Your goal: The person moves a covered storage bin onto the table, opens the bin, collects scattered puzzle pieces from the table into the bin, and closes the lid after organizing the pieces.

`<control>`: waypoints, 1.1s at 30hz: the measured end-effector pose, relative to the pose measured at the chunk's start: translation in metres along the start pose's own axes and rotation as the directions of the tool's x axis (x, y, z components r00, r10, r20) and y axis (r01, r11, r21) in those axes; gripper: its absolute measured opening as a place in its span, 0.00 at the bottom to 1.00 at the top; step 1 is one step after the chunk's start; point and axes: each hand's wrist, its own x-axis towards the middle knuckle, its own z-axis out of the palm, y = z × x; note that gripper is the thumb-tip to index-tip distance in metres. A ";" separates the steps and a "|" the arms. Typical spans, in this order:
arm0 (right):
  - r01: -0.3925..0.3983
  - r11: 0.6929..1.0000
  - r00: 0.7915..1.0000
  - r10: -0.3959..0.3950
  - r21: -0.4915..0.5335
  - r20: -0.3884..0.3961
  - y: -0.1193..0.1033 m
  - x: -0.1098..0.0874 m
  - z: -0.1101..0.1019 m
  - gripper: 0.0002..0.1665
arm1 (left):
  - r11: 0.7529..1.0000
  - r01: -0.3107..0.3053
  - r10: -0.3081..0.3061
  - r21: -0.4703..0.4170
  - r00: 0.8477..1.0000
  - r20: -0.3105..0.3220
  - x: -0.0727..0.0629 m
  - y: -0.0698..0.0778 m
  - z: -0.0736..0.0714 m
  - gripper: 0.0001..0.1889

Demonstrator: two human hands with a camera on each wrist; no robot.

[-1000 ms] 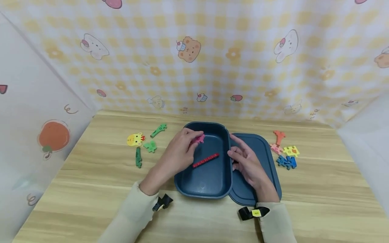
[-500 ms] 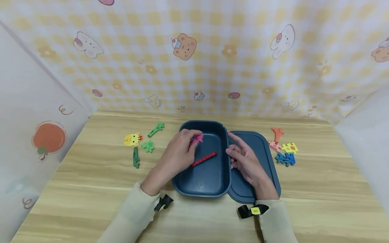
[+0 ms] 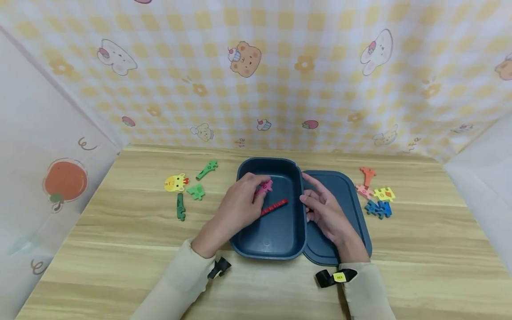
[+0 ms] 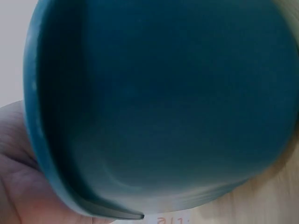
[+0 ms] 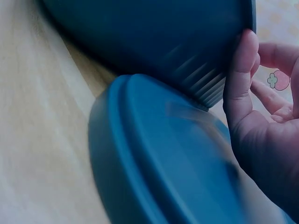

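My left hand [image 3: 242, 201] pinches a small pink puzzle piece [image 3: 267, 186] over the dark blue box [image 3: 276, 236], near its far left part. A thin red notched strip [image 3: 277, 206] lies on the box floor, its left end hidden by this hand. My right hand [image 3: 326, 214] holds the box's right side, with its thumb at the rim and index finger extended along the wall. In the right wrist view the thumb [image 5: 242, 70] touches the box wall. The left wrist view shows the box rim [image 4: 33, 88] with the right hand [image 4: 21, 172] outside it.
The dark blue lid [image 3: 340, 184] lies right of the box, partly under its edge. At left are a yellow giraffe-head piece [image 3: 176, 182] and several green pieces [image 3: 196, 192]. Orange, pink, yellow [image 3: 384, 194] and blue pieces [image 3: 378, 209] lie at right. A checked curtain [image 3: 280, 89] hangs behind.
My left hand has moved slightly to the right and nearer with the pink piece, covering more of the red strip's left end. My right hand has kept its place on the box.
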 end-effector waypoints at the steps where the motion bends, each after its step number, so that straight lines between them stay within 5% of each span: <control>1: 0.000 1.000 1.000 0.000 0.000 0.001 0.000 0.000 0.000 0.41 | 1.000 0.000 0.000 0.000 1.000 0.001 0.000 0.000 0.000 0.19; 23: 0.000 1.000 1.000 0.000 -0.024 -0.008 -0.002 -0.001 0.001 0.41 | 0.999 -0.017 0.017 0.028 1.000 0.006 0.001 -0.002 0.010 0.20; 33: -0.012 1.000 1.000 0.011 -0.026 -0.017 -0.003 -0.001 0.002 0.41 | 0.996 -0.074 0.074 0.052 0.997 -0.003 0.001 -0.003 0.014 0.15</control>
